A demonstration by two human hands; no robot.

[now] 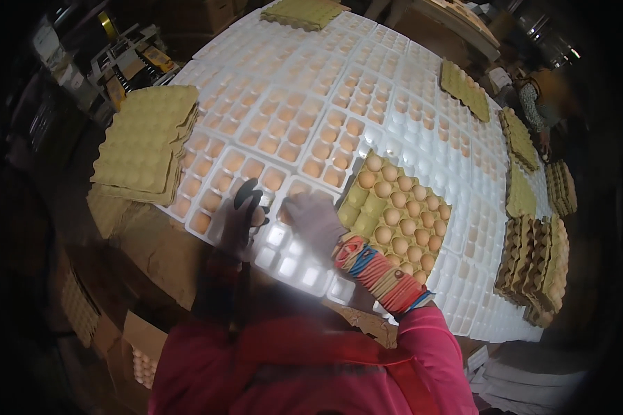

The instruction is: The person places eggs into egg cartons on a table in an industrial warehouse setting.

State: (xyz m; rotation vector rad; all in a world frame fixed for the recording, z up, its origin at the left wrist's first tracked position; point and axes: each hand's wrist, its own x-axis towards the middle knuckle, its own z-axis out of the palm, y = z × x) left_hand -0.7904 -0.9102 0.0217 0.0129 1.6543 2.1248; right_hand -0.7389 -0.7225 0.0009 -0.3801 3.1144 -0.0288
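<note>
In the head view, the left hand (235,223), dark-gloved and a little blurred, is curled round a brown egg (258,216), right above the near white trays! Just beside it, the right hand (317,216), in a pale glove, dips over the white tray (301,273) with its fingers bent down; another egg (284,215) shows at the fingertips, but whether it's gripped, I cannot tell. Coloured bands (386,278) wrap that right wrist. And close by the right forearm sits the green pulp tray (356,220), brown eggs filling most of it, bare cups along its left side! Over at the left edge, a stack of pulp trays (142,149); far right, a co-worker's hand (545,143) near more pulp trays (521,190).
</note>
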